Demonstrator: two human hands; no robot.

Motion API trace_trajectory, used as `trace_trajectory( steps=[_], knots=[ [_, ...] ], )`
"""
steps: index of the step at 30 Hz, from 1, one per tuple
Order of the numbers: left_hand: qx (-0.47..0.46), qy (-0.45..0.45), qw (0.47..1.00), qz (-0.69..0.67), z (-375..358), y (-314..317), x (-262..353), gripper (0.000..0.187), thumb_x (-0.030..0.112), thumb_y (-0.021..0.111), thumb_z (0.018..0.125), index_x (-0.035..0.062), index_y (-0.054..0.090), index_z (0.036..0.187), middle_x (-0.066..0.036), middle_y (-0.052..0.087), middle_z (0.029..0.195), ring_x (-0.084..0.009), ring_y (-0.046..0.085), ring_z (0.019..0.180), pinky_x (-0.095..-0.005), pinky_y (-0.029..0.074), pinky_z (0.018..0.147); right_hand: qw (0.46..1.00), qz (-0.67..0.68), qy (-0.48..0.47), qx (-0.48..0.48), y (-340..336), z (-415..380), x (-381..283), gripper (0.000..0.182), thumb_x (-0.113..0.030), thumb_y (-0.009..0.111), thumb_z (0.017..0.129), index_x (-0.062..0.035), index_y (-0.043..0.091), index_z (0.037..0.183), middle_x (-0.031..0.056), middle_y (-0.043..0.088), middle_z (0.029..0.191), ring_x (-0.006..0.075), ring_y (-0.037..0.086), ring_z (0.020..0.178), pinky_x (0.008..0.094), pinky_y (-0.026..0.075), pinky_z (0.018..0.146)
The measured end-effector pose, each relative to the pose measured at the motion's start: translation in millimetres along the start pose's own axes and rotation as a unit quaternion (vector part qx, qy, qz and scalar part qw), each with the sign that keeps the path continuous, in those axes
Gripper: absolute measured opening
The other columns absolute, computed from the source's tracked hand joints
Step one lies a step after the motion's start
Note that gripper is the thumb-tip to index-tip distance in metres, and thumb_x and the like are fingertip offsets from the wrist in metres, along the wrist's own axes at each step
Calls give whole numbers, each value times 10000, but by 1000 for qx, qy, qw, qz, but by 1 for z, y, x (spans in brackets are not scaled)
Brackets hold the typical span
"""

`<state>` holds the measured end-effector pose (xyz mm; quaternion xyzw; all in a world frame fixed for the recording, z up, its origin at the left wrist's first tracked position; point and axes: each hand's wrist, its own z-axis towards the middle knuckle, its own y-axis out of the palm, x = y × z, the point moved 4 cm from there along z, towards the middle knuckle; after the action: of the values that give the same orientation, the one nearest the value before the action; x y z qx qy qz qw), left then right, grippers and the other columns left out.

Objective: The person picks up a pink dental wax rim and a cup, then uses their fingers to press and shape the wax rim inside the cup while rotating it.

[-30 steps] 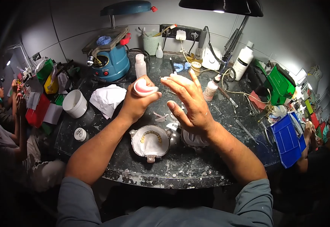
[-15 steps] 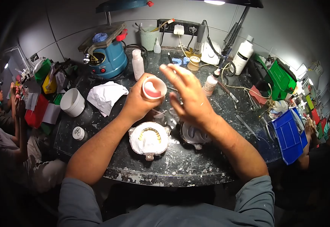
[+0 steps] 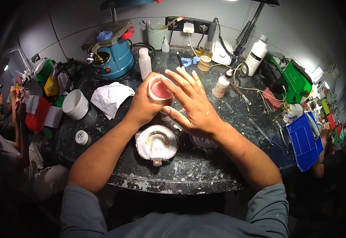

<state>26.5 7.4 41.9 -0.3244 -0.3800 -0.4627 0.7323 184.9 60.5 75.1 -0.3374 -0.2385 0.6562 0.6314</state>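
My left hand (image 3: 144, 99) is wrapped round a small white cup (image 3: 152, 84) whose open top faces me. Smooth pink material (image 3: 161, 90) lines the bottom of the cup. Fingers spread, my right hand (image 3: 196, 105) hovers beside it, with a fingertip right at the cup's rim. Below the hands stands a dental flask half (image 3: 156, 152) filled with white plaster, an arch of yellowish teeth (image 3: 157, 137) set in it. Another flask half (image 3: 202, 142) is mostly hidden under my right hand and forearm.
A pink bottle (image 3: 144, 63), crumpled white cloth (image 3: 111, 99) and white tub (image 3: 75, 104) lie left, near a blue machine (image 3: 115, 65). To the right are a small dropper bottle (image 3: 221, 86), hand tools and a blue tray (image 3: 304, 142). People sit on both sides.
My right hand has come down and left to the cup, its fingers now at the rim. The pink material has spread lower and more evenly in the cup, which tilts slightly differently.
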Motion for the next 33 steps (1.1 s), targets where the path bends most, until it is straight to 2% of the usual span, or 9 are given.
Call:
trace_trajectory(
  steps=[4, 7, 10, 14, 15, 22, 26, 27, 33],
  knots=[
    [9, 21, 999, 41, -1, -2, -3, 461, 63, 827, 761, 83, 558, 1135, -27, 620, 1069, -119, 603, 1004, -287, 492, 903, 998, -37, 15, -40, 1, 0, 3, 609, -477, 580, 979, -111, 504, 1460, 173, 412, 1539, 370, 275, 1492, 588, 150, 1217],
    [0, 47, 999, -7, 1, 0, 5, 489, 61, 843, 749, 78, 553, 1142, -27, 612, 1084, -118, 596, 1037, -285, 484, 931, 994, 101, 40, 9, -7, 3, 6, 587, -478, 577, 984, -115, 525, 1442, 183, 410, 1535, 391, 279, 1486, 586, 160, 1215],
    [-7, 48, 999, -1, 0, -2, 3, 502, 60, 838, 760, 77, 549, 1170, -22, 606, 1085, -120, 594, 1053, -288, 483, 942, 999, 30, 19, -14, 0, 1, 7, 571, -444, 578, 989, -116, 514, 1451, 184, 411, 1532, 385, 291, 1481, 582, 164, 1213],
    [-20, 28, 999, -12, 3, -6, 1, 327, 29, 804, 777, 83, 539, 962, 21, 561, 932, -62, 559, 893, -234, 469, 821, 992, 109, 47, 39, -9, 3, 7, 560, -416, 588, 985, -97, 516, 1440, 182, 435, 1506, 376, 334, 1455, 561, 197, 1208],
    [3, 22, 998, -62, 4, -3, 8, 269, 7, 753, 783, 91, 501, 826, 45, 512, 803, -33, 501, 764, -214, 426, 701, 992, 109, 47, 46, -11, 4, 8, 539, -389, 594, 985, -91, 524, 1429, 179, 460, 1477, 371, 362, 1438, 544, 216, 1204],
    [67, -33, 996, -38, 5, -13, 7, 225, -10, 653, 757, 103, 464, 708, 60, 461, 700, -46, 431, 658, -241, 330, 585, 993, 104, 19, 57, -13, 4, 7, 504, -337, 612, 979, -95, 530, 1414, 153, 518, 1405, 329, 442, 1369, 549, 236, 1198],
    [25, -24, 989, -146, 6, -4, 2, 264, 12, 767, 777, 104, 553, 903, 40, 566, 853, -54, 556, 809, -234, 468, 743, 994, 86, 15, 65, -16, 2, 5, 510, -327, 623, 972, -97, 529, 1418, 146, 528, 1393, 320, 463, 1352, 561, 238, 1195],
    [2, -30, 995, -94, 5, -6, 1, 387, 51, 819, 783, 95, 559, 1066, 16, 599, 993, -75, 585, 943, -249, 484, 873, 994, 86, 15, 65, -17, 3, 5, 515, -326, 625, 970, -99, 526, 1421, 147, 527, 1397, 321, 465, 1352, 563, 238, 1195],
    [5, 3, 998, -58, -1, 1, 5, 440, 67, 817, 776, 76, 551, 1126, -8, 612, 1027, -108, 599, 971, -279, 496, 877, 998, 48, -31, 33, -15, 5, -4, 557, -361, 621, 969, -117, 503, 1456, 147, 489, 1468, 322, 430, 1402, 582, 218, 1197]
  ],
)
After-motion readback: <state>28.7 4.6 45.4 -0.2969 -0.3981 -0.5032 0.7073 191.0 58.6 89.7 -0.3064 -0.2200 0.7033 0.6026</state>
